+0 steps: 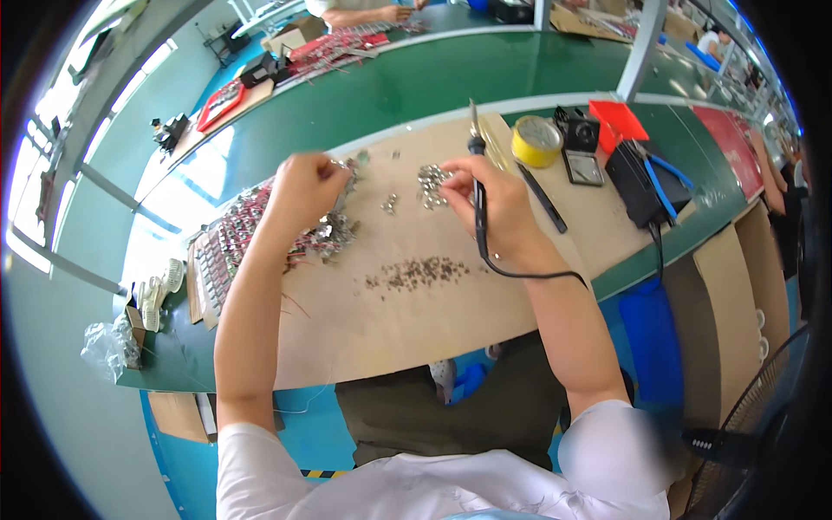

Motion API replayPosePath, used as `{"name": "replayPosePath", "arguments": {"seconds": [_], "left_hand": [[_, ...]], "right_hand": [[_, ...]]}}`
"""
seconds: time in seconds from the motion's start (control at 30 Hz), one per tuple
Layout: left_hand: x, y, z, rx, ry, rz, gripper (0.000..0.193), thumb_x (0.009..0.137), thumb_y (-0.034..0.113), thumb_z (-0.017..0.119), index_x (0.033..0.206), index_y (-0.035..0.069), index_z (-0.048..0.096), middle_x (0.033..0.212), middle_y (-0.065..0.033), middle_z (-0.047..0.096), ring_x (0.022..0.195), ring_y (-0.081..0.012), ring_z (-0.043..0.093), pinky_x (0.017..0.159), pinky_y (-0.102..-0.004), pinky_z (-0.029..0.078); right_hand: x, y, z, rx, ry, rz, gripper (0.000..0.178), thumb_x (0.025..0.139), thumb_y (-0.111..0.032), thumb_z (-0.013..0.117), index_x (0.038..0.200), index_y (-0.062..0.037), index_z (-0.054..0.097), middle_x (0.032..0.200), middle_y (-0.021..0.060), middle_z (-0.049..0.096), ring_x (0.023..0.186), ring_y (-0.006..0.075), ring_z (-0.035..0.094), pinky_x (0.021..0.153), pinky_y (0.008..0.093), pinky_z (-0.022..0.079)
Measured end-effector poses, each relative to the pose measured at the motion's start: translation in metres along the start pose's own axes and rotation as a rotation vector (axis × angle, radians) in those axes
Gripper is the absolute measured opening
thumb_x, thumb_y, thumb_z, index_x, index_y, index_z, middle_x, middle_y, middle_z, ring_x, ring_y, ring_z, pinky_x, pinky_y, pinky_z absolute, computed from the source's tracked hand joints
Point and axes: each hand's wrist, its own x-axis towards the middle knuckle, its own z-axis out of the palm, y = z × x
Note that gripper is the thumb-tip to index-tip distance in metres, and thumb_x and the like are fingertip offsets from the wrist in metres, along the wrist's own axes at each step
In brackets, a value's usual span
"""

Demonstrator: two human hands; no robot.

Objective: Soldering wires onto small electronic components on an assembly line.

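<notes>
My right hand (pixel 496 208) grips a soldering iron (pixel 476 146), its handle lying across the palm and its tip pointing up and away. The thumb and index finger of that hand reach to a small heap of silver metal parts (pixel 431 185). My left hand (pixel 308 186) is closed, fingers curled, at the edge of a pile of metal pieces with red wires (pixel 251 217); whatever its fingertips hold is hidden. A few loose silver parts (pixel 389 204) lie between my hands. Closer to me, small brown bits (pixel 422 274) are scattered over the brown board (pixel 347 347).
At right are a yellow tape roll (pixel 537 141), a black pen-like tool (pixel 542 199), a red tray (pixel 617 123), blue-handled pliers (pixel 666 184) on a black box (pixel 637 178), and the iron's cord (pixel 537 276). A fan (pixel 750 425) stands lower right. Across the bench, another person's hands (pixel 394 14) work.
</notes>
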Motion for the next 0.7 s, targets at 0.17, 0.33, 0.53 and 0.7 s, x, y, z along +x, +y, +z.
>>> {"name": "replayPosePath", "arguments": {"seconds": [0.17, 0.33, 0.53, 0.7], "left_hand": [[0.104, -0.055, 0.002, 0.230, 0.199, 0.115, 0.035, 0.095, 0.037, 0.072, 0.087, 0.004, 0.081, 0.080, -0.0222, 0.073, 0.078, -0.0396, 0.074, 0.073, -0.0503, 0.058], [0.043, -0.006, 0.025, 0.262, -0.041, 0.184, 0.040, 0.101, 0.036, 0.063, 0.088, 0.001, 0.077, 0.089, -0.0263, 0.073, 0.088, -0.0454, 0.071, 0.083, -0.0523, 0.057], [-0.105, -0.024, -0.030, -0.052, 0.095, -0.200, 0.022, 0.094, 0.022, 0.070, 0.098, 0.002, 0.079, 0.085, -0.0210, 0.075, 0.083, -0.0368, 0.075, 0.082, -0.0432, 0.059], [-0.100, -0.199, -0.083, 0.291, 0.362, -0.561, 0.029, 0.094, 0.027, 0.070, 0.105, 0.002, 0.080, 0.096, -0.0245, 0.077, 0.092, -0.0390, 0.076, 0.085, -0.0457, 0.059]], "right_hand": [[-0.004, 0.003, 0.008, -0.020, -0.102, -0.080, 0.031, 0.085, 0.004, 0.080, 0.114, -0.0038, 0.070, 0.085, 0.0093, 0.076, 0.079, 0.0181, 0.076, 0.072, 0.0287, 0.058], [-0.011, -0.005, 0.001, -0.031, -0.203, -0.017, 0.034, 0.085, 0.006, 0.079, 0.116, -0.0066, 0.071, 0.085, 0.0066, 0.076, 0.070, 0.0119, 0.067, 0.063, 0.0257, 0.052], [-0.006, -0.023, 0.011, -0.003, -0.398, 0.027, 0.035, 0.085, 0.008, 0.075, 0.116, -0.0058, 0.070, 0.086, 0.0081, 0.074, 0.071, 0.0138, 0.068, 0.061, 0.0268, 0.051], [-0.012, -0.021, 0.005, -0.050, -0.435, -0.006, 0.035, 0.084, 0.009, 0.074, 0.116, -0.0056, 0.069, 0.088, 0.0111, 0.073, 0.074, 0.0217, 0.070, 0.066, 0.0322, 0.054]]}}
